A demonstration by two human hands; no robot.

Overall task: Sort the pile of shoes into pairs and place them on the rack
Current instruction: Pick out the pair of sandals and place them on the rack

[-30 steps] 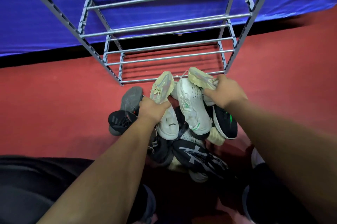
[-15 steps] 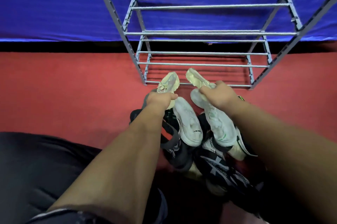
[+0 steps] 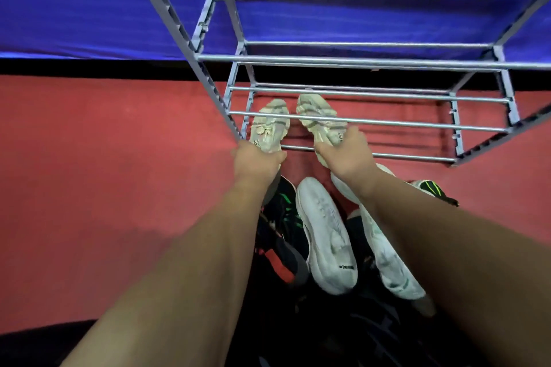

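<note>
From my head cam, L hand (image 3: pixel 256 157) is wrapped around the heel end of the left cream sneaker (image 3: pixel 269 125), and R hand (image 3: pixel 347 153) is gripping the right cream sneaker (image 3: pixel 320 119) at its heel; both shoes point toes toward 12 o'clock, side by side w/ a narrow gap between them. Both sit at the bottom tier of the rack (image 3: pixel 357 59), at its 9 o'clock end, toes passing under a front rail that crosses over them. Can't tell if the soles are resting on the lowest bars or just held over them, since the hands cover the heels. The rest of the pile is at 6 o'clock from the hands, on the red floor (image 3: pixel 104 172): a white sneaker (image 3: pixel 326 235) lying between my forearms w/ small dark lettering near its near end, too small to read; a second white shoe w/ green marks (image 3: pixel 387 259) partly hidden under the R forearm; a black shoe w/ green and red accents (image 3: pixel 283 217) mostly tucked behind the L forearm; another black shoe w/ green (image 3: pixel 432 189) peeking out at 3 o'clock of the R wrist. Bottom of frame is dark, more black shoes there but I can't separate them. Blue cloth (image 3: pixel 89 2) runs behind the rack at 12 o'clock. Upper tiers are cut off by the frame edge.
</note>
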